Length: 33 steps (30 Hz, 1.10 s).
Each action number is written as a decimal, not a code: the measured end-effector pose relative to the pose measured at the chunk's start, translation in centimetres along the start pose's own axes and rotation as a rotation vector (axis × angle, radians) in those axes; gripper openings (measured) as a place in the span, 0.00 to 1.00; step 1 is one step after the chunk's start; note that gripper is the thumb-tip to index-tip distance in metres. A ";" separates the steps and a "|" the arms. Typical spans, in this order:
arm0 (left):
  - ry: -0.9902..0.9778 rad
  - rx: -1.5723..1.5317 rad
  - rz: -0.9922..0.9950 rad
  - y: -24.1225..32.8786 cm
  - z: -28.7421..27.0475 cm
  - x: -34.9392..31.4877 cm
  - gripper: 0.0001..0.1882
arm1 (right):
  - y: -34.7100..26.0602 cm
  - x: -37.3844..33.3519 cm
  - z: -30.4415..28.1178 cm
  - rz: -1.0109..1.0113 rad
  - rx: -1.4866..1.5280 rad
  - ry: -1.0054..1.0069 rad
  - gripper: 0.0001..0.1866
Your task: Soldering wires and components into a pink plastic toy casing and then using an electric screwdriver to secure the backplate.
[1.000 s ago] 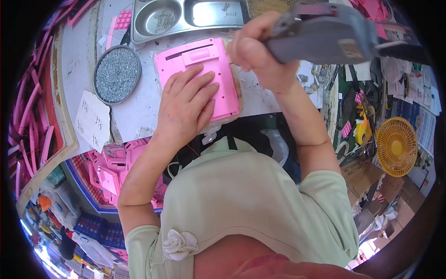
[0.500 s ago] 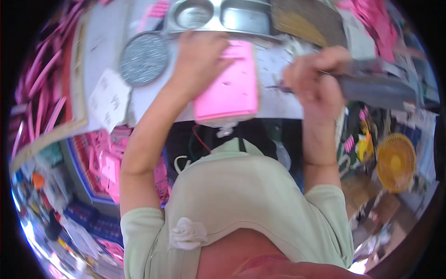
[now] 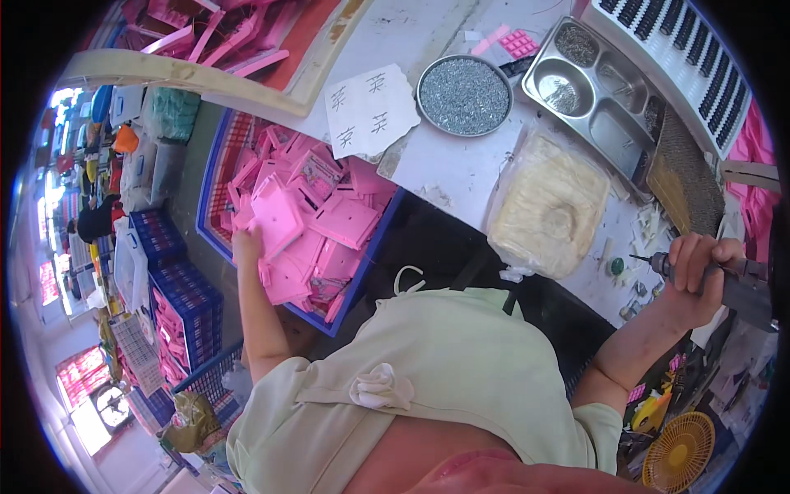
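Note:
My left hand grips the edge of a flat pink plastic panel over a blue-rimmed crate. Heaped in that crate are several more pink plastic parts, some showing small metal pieces. On the right, my right hand is wrapped around a dark grey power screwdriver, its thin bit pointing left above the table edge. Between the hands, a cream-coloured pad in clear plastic lies on the white worktable with nothing on top of it.
A round dish of small screws and a compartmented metal tray stand at the back. Beside the dish lies a handwritten paper. Blue crates are stacked at left; a yellow basket sits low at right.
My left hand has moved from the pink piece on the pad to the crate at left. That piece is off the pad. The view has turned left; my right hand still holds the screwdriver.

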<state>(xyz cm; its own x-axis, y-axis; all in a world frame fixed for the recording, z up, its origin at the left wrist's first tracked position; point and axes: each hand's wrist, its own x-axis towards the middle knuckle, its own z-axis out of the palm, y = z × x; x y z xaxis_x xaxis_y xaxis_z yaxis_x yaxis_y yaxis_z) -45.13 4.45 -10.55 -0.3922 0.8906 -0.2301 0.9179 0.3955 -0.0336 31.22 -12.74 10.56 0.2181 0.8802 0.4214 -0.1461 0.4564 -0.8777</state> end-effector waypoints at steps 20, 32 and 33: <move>0.265 -0.823 0.757 70.8 -17.5 10.9 0.25 | 0.9 2.4 1.7 0.038 -0.287 0.394 0.38; -0.680 -1.330 0.481 73.9 -21.4 10.1 0.11 | 0.7 2.6 0.3 0.054 -0.260 0.450 0.35; -0.667 -1.335 0.486 73.2 -21.5 9.1 0.12 | 0.6 2.6 0.4 0.058 -0.288 0.458 0.35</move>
<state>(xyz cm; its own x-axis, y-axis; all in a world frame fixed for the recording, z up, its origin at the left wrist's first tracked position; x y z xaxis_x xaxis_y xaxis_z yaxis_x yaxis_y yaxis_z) 17.13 46.31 5.79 0.3414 0.8736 -0.3468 0.0871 0.3379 0.9371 31.33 -10.16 11.25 0.6250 0.7270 0.2844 0.0862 0.2979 -0.9507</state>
